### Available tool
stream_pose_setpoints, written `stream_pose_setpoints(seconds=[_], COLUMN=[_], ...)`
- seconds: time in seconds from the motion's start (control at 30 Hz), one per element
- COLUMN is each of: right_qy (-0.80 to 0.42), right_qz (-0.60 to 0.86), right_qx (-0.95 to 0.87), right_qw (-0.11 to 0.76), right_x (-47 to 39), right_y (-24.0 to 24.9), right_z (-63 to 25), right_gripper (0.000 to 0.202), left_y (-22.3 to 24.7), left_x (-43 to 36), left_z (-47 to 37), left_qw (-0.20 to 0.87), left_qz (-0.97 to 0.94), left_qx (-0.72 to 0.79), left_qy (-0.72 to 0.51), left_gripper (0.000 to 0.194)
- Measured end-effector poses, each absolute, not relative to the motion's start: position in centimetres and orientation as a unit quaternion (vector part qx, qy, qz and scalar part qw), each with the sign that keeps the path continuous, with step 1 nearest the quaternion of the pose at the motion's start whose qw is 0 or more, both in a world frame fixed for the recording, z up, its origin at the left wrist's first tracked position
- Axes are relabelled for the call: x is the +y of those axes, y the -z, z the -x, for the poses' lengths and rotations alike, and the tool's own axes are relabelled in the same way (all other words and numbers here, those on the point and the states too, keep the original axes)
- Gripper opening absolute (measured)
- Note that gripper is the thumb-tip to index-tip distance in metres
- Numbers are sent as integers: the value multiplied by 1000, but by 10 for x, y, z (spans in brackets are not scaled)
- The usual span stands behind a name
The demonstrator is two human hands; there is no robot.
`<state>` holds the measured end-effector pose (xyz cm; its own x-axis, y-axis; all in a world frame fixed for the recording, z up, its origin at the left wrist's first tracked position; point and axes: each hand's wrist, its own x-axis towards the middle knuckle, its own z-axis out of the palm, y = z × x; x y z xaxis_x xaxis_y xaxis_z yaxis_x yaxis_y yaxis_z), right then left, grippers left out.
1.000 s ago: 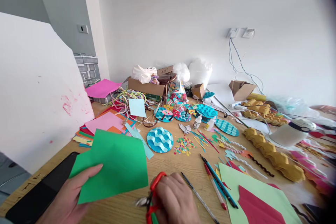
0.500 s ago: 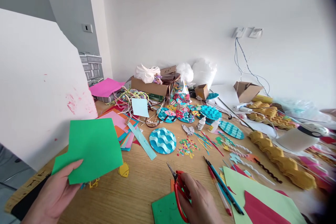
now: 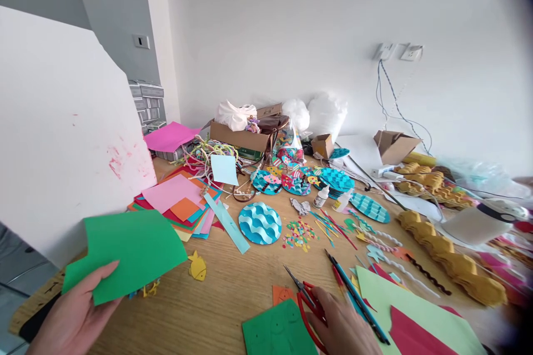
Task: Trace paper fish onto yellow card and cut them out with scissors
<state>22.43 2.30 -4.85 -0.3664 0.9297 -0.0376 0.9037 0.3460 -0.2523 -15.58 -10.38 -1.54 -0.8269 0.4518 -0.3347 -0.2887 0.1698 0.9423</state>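
A sheet of green paper (image 3: 137,249), notched at its left side, is pinched in my left hand (image 3: 81,310) above the table's left part. My right hand (image 3: 343,324) grips red-handled scissors (image 3: 307,295), their dark blades together and pointing up and left. Under the scissors lies a smaller green paper piece (image 3: 270,330) with faint drawn marks. An orange scrap (image 3: 282,294) with a drawn outline sticks out behind it. Between my hands sits a yellow paper fish (image 3: 197,266). Pens (image 3: 356,297) lie close to my right hand.
A blue wavy disc (image 3: 260,223) lies mid-table, beside scattered confetti (image 3: 300,234). Glue bottles (image 3: 321,197) stand behind it. Coloured paper (image 3: 170,191) is stacked left; a pale green sheet (image 3: 375,294) lies right. A white board (image 3: 70,122) rises at the left edge.
My left hand has lowered the green sheet and moved left, tilting it flatter and uncovering more of the paper stack. My right hand and the scissors have shifted right, exposing more of the smaller green piece.
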Motion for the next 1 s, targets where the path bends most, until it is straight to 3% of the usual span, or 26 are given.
stream_pose_setpoints(seconds=[0.17, 0.57, 0.8, 1.0], right_qy=[-59, -109, -104, -97], right_qz=[582, 577, 577, 578], right_qx=[-811, -809, -807, -803], right_qw=[13, -33, -65, -106], right_x=[26, 27, 30, 32], right_y=[69, 66, 76, 55], right_z=[-221, -215, -218, -203], right_gripper=[21, 24, 22, 25], left_y=[11, -7, -1, -1], left_x=[-107, -102, -85, -84], left_z=[140, 123, 109, 99], left_qw=[408, 340, 410, 428], left_qz=[98, 102, 113, 132], left_qx=[590, 555, 552, 545], left_qy=[-690, -752, -717, -709], left_gripper=[31, 38, 31, 21])
